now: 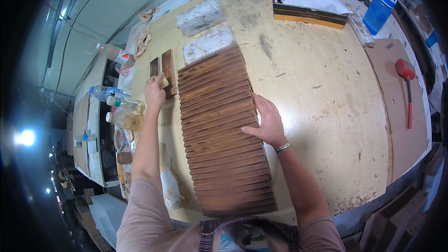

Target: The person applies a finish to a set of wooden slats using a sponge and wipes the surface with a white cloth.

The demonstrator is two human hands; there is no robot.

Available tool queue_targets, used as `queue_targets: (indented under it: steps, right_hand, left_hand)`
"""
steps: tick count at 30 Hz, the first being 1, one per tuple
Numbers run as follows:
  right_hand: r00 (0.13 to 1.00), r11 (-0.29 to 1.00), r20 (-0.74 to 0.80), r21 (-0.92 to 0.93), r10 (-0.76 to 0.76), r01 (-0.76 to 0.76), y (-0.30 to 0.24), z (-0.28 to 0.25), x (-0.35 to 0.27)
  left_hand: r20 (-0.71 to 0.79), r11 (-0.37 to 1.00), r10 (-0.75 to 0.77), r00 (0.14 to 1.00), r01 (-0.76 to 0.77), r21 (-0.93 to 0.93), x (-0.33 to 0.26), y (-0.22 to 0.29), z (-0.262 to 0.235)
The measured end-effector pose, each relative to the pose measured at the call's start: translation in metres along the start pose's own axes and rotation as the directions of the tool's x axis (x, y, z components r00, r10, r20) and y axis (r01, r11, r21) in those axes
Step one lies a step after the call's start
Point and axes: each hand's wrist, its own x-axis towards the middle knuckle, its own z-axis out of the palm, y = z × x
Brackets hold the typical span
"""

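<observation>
A long row of dark brown stained wooden slats point(224, 126), overlapping like a louvre, lies lengthwise in front of me. My right hand point(268, 120) rests at its right edge, thumb spread across the top and fingers stretched along the side. To the left of the slats, my left hand point(154, 91) is closed on a small pale yellow block point(164, 82). It is over two separate dark wood strips, a longer one point(168, 65) and a shorter one point(154, 66). My fingers hide part of the block and the strips.
On the pale worktable point(322, 107), two white-wrapped blocks point(201, 16) sit beyond the slats. Several bottles point(128, 105) line the left edge. A box with white cloth point(310, 0), a blue jug point(379, 10) and a red mallet point(405, 69) are at the right.
</observation>
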Motion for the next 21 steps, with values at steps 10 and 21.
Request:
queue_targets:
  steps: [10,21]
  right_hand:
    - [0.999,0.998,0.043,-0.053,0.026,-0.024,0.010,0.000,-0.002]
    - [1.000,1.000,0.023,-0.020,0.018,-0.017,0.003,0.000,0.000]
  left_hand:
    - [-0.222,0.759,0.454,0.863,-0.505,-0.410,0.032,0.242,0.029]
    - [-0.106,0.876,0.368,0.924,-0.383,-0.294,0.031,0.202,0.012]
